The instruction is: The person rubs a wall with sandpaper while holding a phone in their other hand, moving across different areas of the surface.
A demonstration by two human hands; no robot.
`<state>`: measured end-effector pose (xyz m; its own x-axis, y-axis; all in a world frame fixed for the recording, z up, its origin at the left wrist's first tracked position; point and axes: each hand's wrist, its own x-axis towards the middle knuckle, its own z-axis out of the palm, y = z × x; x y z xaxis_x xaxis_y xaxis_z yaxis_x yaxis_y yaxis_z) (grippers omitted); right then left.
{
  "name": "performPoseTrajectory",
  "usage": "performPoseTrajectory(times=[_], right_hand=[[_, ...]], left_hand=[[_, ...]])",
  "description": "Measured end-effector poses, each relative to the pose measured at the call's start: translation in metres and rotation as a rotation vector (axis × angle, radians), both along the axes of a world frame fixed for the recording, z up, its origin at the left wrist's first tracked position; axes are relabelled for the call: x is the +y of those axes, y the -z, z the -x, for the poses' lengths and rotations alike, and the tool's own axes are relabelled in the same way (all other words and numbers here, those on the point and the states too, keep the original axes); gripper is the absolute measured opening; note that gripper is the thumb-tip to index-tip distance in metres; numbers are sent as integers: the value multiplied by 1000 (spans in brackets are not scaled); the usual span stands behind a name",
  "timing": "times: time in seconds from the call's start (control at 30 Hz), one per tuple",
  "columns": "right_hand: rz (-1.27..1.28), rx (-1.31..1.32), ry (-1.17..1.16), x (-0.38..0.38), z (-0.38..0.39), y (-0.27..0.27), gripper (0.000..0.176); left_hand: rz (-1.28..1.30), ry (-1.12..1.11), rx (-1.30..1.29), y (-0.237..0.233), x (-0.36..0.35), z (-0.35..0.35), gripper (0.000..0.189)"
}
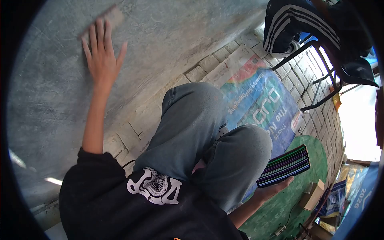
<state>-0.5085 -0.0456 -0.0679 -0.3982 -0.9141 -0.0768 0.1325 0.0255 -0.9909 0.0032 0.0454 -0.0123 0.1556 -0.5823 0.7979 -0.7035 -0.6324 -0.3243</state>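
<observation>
We see a big grey scratched wall (168, 36), cut off by the dark round edge. Another person's leg in dark pants with white stripes (296, 20) is cut off too. Our left hand (105, 64) reaches up flat, fingers spread wide. Our right hand (274, 191) holds a thin black phone with a stripy screen (285, 165); most of its fingers are hidden. By our left fingertips is a blurry brown block (114, 18) against the wall.

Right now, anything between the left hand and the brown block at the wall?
Nothing visible. The left hand is spread, its fingertips overlapping the blurred brown block, which appears to lie against the grey wall. The right hand, holding the phone, is off to the other side, beyond the knees.
</observation>
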Motion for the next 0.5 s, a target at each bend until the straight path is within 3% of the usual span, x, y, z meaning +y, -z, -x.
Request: performPoseTrajectory(times=[0.13,0.37,0.5], right_hand=[[-5,-50,-37,-4,2,-2,60],[-61,-20,-49,0,4,-6,61],[-15,-62,-35,-1,6,-1,59]], left_hand=[[-79,-113,64,29,26,0,78],[127,-1,-151,-46,-10,-10,74],[139,12,-209,-47,-14,-10,73]])
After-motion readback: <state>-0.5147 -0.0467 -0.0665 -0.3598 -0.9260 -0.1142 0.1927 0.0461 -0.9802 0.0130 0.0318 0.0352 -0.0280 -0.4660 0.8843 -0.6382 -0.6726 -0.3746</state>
